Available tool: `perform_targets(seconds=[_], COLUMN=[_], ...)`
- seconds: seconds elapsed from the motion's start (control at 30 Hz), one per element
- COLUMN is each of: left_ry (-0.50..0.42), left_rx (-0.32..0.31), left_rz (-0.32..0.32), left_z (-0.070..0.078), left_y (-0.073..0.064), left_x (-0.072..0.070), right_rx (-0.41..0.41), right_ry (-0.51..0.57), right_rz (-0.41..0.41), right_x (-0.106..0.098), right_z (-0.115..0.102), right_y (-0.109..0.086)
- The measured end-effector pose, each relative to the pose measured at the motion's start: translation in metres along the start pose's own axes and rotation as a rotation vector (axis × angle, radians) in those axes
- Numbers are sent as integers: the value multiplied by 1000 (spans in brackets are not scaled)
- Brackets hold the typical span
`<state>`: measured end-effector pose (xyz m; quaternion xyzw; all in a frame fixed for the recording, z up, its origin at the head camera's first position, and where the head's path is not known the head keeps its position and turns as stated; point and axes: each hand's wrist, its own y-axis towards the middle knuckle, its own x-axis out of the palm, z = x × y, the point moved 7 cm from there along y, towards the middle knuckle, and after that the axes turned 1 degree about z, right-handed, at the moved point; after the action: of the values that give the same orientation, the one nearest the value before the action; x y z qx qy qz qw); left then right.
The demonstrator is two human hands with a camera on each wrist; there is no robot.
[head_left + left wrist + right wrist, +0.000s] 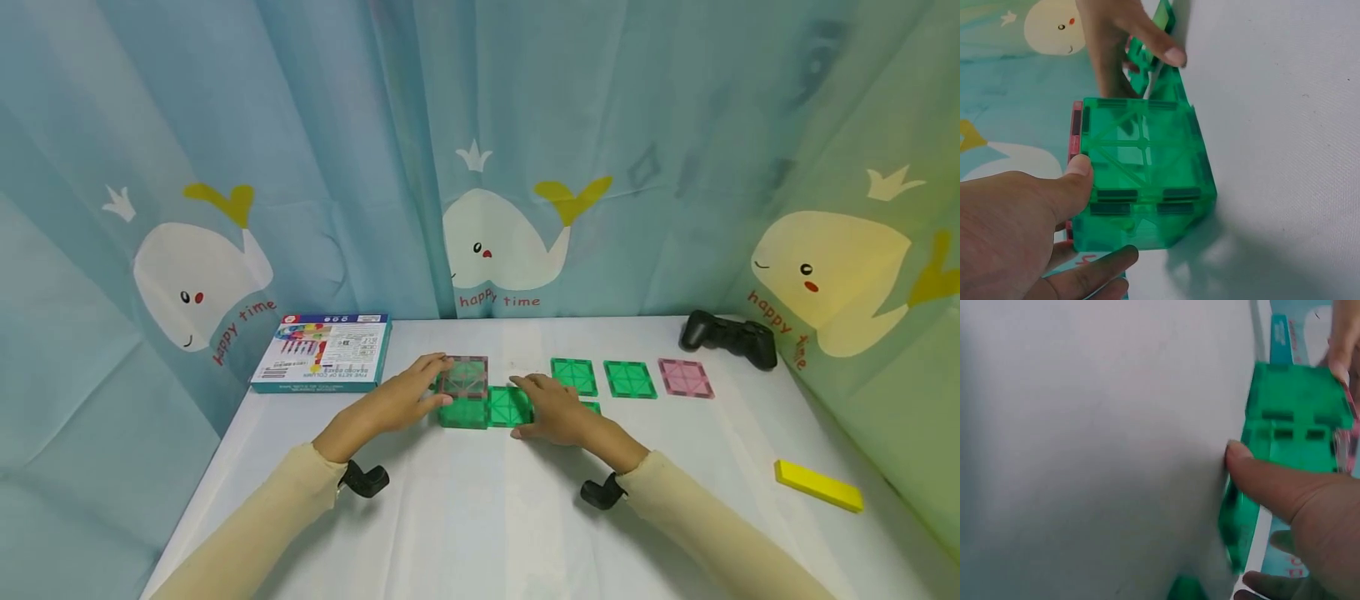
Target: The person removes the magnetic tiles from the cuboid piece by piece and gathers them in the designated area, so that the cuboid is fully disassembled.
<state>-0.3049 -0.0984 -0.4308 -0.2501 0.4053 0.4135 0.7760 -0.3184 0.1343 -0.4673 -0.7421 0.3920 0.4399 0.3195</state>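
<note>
A small cube of green magnetic tiles (pixel 463 414) stands mid-table, a pink tile (pixel 472 379) on its top. My left hand (pixel 408 396) holds the cube at its left side; in the left wrist view the thumb presses the edge by the pink tile and the fingers reach around the far side. Against the cube's right side sits a green magnetic tile (pixel 507 407). My right hand (pixel 557 410) pinches this tile between thumb and fingers. In the right wrist view the right thumb (pixel 1260 475) lies across the green tile's edge.
Behind the right hand are two green tiles (pixel 574 377) (pixel 630 380) and a pink tile (pixel 686 378); another green tile (pixel 592 407) is partly hidden by that hand. A boxed set (pixel 322 354) lies back left, a black game controller (pixel 727 337) back right, a yellow block (pixel 817 485) at right.
</note>
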Motion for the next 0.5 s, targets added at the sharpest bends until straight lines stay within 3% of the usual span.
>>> perform_targets(seconds=[0.17, 0.5], left_ry=[-3, 9], left_rx=[-10, -10], left_rz=[-9, -4], left_z=[1, 1], left_y=[0, 0], left_x=[-1, 0], right_rx=[20, 22], right_ry=[-11, -13], right_rz=[-19, 24], right_x=[5, 3], right_z=[-6, -4], right_y=[5, 3])
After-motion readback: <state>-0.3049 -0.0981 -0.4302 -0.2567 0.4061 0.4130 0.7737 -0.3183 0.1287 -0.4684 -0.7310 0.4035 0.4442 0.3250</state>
